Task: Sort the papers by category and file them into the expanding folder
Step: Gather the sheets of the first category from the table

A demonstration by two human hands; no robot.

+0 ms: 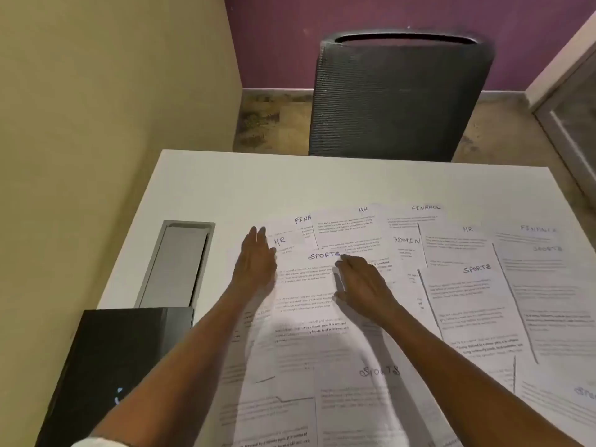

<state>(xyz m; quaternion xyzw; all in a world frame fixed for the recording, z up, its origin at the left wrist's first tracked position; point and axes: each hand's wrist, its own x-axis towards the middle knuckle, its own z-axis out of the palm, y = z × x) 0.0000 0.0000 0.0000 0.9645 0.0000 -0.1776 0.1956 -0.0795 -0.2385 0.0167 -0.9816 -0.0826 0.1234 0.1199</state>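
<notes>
Both hands are lying flat with straight fingers, holding nothing: left hand (256,264) beside, right hand (362,283) on the SPORTS sheet (309,287). This paper is looking light, thin and slippery, so I would be pinching it at a free edge.

White table (290,185) carries overlapping labelled papers (477,304) and a dark folder (106,359).

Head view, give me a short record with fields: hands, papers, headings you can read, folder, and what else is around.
left hand: flat, fingers straight, on the papers' left edge
right hand: flat on the SPORTS sheet
papers: many overlapping sheets spread on the table
headings: SPORTS, HR, FINANCE, ADMIN
folder: dark, at the near left corner
other: chair beyond the table; cable hatch at left
</notes>
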